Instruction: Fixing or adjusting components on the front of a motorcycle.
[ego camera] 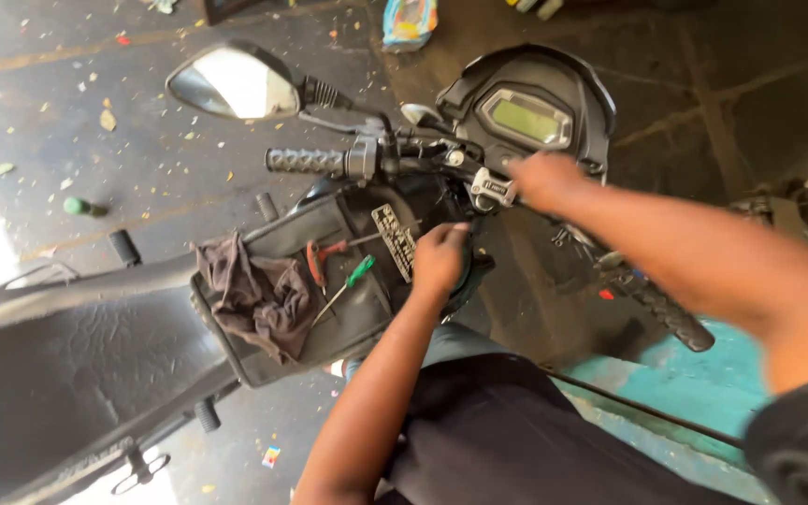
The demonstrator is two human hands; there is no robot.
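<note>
A black motorcycle (86,346) lies across the view, seen from above. My left hand (440,258) rests with curled fingers on the frame below the handlebar, beside a sticker plate (395,241). My right hand (542,178) reaches to the handlebar centre by a silver clamp (492,190), just under the instrument display (527,120); it is blurred and its grip is unclear. On the flat tank area lie a dark rag (256,295), red-handled pliers (318,260) and a green-handled screwdriver (350,283).
The left grip (303,161) and mirror (234,82) stick out at upper left; the right grip (668,316) points lower right. The dark floor is littered with scraps. A green object (77,206) lies at left, a coloured packet (409,21) at top.
</note>
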